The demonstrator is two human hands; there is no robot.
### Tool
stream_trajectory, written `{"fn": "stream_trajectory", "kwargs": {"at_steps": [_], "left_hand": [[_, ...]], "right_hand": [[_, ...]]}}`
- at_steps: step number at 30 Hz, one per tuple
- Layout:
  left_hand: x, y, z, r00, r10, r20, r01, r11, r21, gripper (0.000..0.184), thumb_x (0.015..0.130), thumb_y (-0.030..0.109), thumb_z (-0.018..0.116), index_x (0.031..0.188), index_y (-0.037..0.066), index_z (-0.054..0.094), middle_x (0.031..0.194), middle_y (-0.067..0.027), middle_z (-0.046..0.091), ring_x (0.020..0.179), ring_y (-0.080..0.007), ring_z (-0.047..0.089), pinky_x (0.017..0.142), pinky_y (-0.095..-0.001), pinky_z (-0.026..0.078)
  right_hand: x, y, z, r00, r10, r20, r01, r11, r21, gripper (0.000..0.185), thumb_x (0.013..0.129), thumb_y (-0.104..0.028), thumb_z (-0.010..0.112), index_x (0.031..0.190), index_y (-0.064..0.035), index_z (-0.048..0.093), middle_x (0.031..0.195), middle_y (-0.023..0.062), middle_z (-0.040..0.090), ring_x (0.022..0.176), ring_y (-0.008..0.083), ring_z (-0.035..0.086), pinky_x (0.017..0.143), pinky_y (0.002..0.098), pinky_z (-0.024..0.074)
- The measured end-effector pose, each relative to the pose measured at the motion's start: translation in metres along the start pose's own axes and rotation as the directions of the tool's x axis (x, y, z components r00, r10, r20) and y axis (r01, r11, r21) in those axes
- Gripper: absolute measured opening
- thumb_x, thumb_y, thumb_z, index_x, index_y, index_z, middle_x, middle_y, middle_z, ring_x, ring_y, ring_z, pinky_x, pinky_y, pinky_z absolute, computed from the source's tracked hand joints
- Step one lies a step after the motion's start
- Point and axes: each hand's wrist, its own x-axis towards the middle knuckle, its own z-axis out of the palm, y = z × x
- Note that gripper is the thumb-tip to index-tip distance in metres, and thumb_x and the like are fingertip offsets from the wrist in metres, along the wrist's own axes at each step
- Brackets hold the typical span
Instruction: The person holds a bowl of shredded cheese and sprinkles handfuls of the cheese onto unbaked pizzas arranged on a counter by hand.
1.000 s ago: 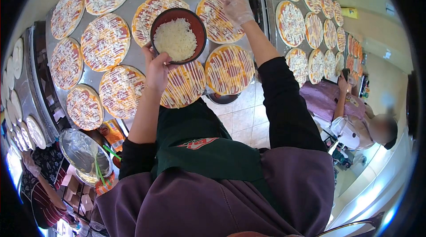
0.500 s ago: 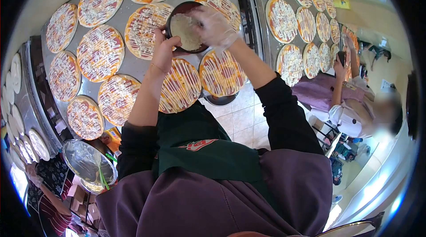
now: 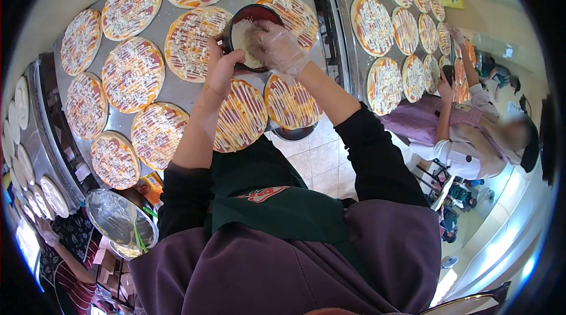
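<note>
My bare left hand (image 3: 220, 70) is closed on the rim of a dark bowl (image 3: 262, 14), with the thumb over the near edge. White grated cheese (image 3: 242, 36) lies inside it. Reaching into the bowl from the right, my right hand (image 3: 283, 49) wears a clear plastic glove; its fingers are curled into the cheese, and the tips are partly hidden. Under and around the bowl are pizzas on a metal table (image 3: 171, 82). The nearest pizza (image 3: 240, 117) and the one beside it (image 3: 292, 101) carry sauce stripes, while a pizza farther left (image 3: 132, 73) also has white cheese scattered over it.
A second metal table with pizzas (image 3: 374, 26) stands to the right, where a co-worker (image 3: 466, 126) holds a dark object. At lower left is a large metal bowl (image 3: 112, 215) with green-handled utensils. Plain dough rounds (image 3: 53, 197) lie on the far-left table, near another person's gloved hand (image 3: 47, 232).
My right hand has moved slightly left and down, deeper into the bowl, and its fingers have curled into the cheese. The bowl stays in my left hand. The co-worker at right has shifted slightly.
</note>
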Motion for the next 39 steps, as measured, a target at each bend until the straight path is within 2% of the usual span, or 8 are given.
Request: {"fn": "stream_trajectory", "kwargs": {"at_steps": [11,14,17,20,22,25,29,39], "left_hand": [[0.008,-0.007,0.021,1.000,0.016,-0.027,-0.016,1.000,-0.024,0.056,0.074,0.002,0.053,0.122,0.011,0.025,0.098,-0.0081,0.045,0.081,-0.0164,0.051,0.061,-0.0415,0.057],[0.009,-0.010,0.022,0.999,0.010,-0.048,-0.011,1.000,-0.016,0.056,0.074,0.002,0.053,0.122,0.010,0.025,0.098,-0.0085,0.045,0.082,-0.0167,0.051,0.062,-0.0422,0.058],[0.009,-0.012,0.017,0.997,0.032,-0.075,-0.034,0.999,-0.025,0.056,0.074,0.003,0.052,0.122,0.009,0.024,0.098,-0.0089,0.046,0.082,-0.0171,0.051,0.063,-0.0433,0.058],[0.008,-0.013,0.008,0.989,0.045,-0.142,-0.050,0.998,-0.030,0.056,0.074,0.003,0.052,0.122,0.008,0.024,0.098,-0.0097,0.046,0.082,-0.0178,0.051,0.065,-0.0454,0.057],[0.003,-0.009,0.000,0.987,0.054,-0.154,-0.061,0.997,-0.038,0.057,0.074,0.003,0.052,0.123,0.008,0.023,0.099,-0.0104,0.046,0.085,-0.0198,0.053,0.067,-0.0462,0.057],[-0.006,-0.003,-0.014,0.979,0.066,-0.193,-0.075,0.996,-0.043,0.056,0.074,0.000,0.048,0.124,0.008,0.023,0.105,-0.0122,0.046,0.092,-0.0247,0.055,0.070,-0.0456,0.057],[-0.029,0.010,-0.026,0.976,0.101,-0.195,-0.129,0.982,-0.139,0.055,0.073,-0.001,0.048,0.122,0.010,0.026,0.105,-0.0093,0.045,0.080,-0.0164,0.052,0.062,-0.0374,0.056],[-0.065,0.000,-0.067,0.981,0.117,-0.155,-0.148,0.967,-0.209,0.053,0.072,-0.004,0.044,0.121,0.012,0.029,0.105,-0.0067,0.047,0.080,-0.0144,0.055,0.063,-0.0319,0.055]], "right_hand": [[0.000,-0.005,-0.017,0.926,0.346,0.153,-0.375,0.891,0.255,0.034,0.071,-0.019,0.070,0.100,-0.0047,0.064,0.099,0.0145,0.062,0.092,0.0253,0.060,0.080,0.0325,0.0483],[-0.001,0.004,-0.024,0.828,0.477,0.296,-0.560,0.679,0.474,0.037,0.072,-0.017,0.068,0.105,-0.0024,0.063,0.096,0.0149,0.064,0.084,0.0259,0.062,0.079,0.0322,0.0487],[-0.009,0.017,-0.026,0.757,0.501,0.419,-0.424,-0.111,0.899,0.032,0.078,-0.003,0.064,0.109,0.0021,0.058,0.099,0.0098,0.063,0.084,0.0172,0.062,0.078,0.0278,0.0503],[-0.020,0.039,-0.033,0.774,0.485,0.407,-0.384,-0.152,0.911,0.035,0.080,-0.004,0.064,0.114,0.0000,0.056,0.101,0.0092,0.061,0.092,0.0178,0.060,0.085,0.0299,0.0481],[-0.026,0.059,-0.030,0.745,0.523,0.414,-0.414,-0.123,0.902,0.036,0.078,0.000,0.064,0.113,0.0007,0.056,0.100,0.0084,0.060,0.089,0.0164,0.060,0.083,0.0285,0.0490],[-0.039,0.098,-0.018,0.762,0.626,0.165,-0.579,0.545,0.606,0.037,0.069,-0.005,0.072,0.105,-0.0021,0.062,0.091,0.0076,0.065,0.080,0.0141,0.063,0.068,0.0259,0.0504],[-0.044,0.120,-0.012,0.681,0.689,0.248,-0.633,0.384,0.672,0.032,0.071,-0.013,0.071,0.102,-0.0064,0.065,0.084,0.0064,0.067,0.072,0.0124,0.063,0.062,0.0267,0.0490],[0.010,0.108,-0.025,0.722,0.691,0.026,-0.690,0.718,0.092,0.026,0.076,-0.029,0.065,0.099,-0.0173,0.068,0.089,0.0099,0.067,0.084,0.0245,0.064,0.079,0.0312,0.0490]]}}
